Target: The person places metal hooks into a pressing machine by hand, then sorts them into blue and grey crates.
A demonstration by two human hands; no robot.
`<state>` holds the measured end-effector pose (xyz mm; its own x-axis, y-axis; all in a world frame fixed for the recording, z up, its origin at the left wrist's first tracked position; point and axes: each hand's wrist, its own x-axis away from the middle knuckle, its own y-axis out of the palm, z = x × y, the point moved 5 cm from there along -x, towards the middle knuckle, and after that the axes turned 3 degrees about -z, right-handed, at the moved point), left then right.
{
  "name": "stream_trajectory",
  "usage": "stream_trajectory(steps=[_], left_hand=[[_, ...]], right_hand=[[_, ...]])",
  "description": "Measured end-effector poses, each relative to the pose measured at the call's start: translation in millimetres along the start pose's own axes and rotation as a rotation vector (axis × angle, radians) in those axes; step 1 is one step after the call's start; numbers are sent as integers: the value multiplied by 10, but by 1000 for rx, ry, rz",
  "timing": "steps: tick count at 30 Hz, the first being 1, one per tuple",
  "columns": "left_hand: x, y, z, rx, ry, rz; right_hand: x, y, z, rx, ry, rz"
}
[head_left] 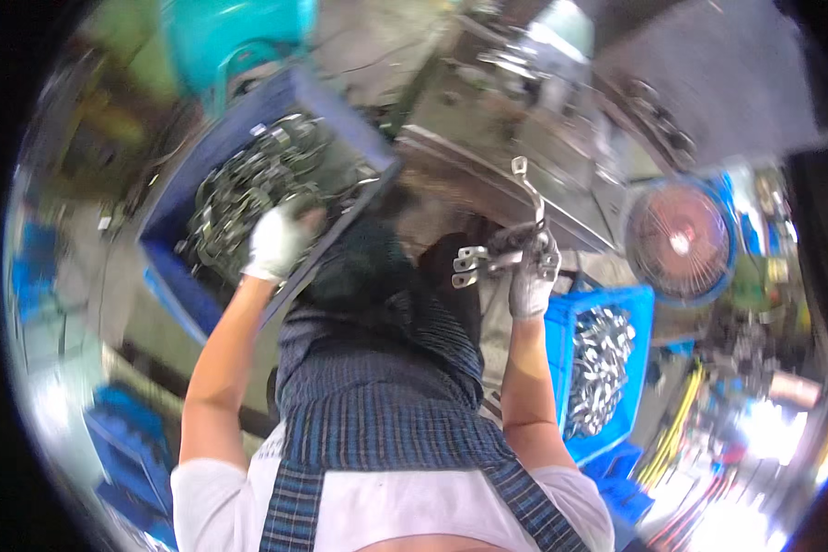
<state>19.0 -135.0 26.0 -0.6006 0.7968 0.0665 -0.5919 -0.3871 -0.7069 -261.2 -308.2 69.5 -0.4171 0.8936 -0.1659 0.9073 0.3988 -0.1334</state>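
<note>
Metal bracket (501, 247), bent, shiny, clamped in gloved right hand (532, 276) above blue crate (561, 322) of silvery parts, gloved left hand (279, 241) with fingers curled on rim of tilted blue bin (170, 207) of dark metal rings.

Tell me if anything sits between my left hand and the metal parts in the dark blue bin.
Nothing visible does. The gloved left hand is already at the near edge of the dark blue plastic bin, right against the heap of curved metal parts.
</note>
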Motion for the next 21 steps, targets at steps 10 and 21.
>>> stream_trajectory(steps=[10,21], left_hand=[[160,812,-1594,-880,-125,-601],[42,720,-1568,-725,-139,-303]], right_hand=[[-259,-690,-503,221,-91,346],[-808,-624,541,-264,-92,316]])
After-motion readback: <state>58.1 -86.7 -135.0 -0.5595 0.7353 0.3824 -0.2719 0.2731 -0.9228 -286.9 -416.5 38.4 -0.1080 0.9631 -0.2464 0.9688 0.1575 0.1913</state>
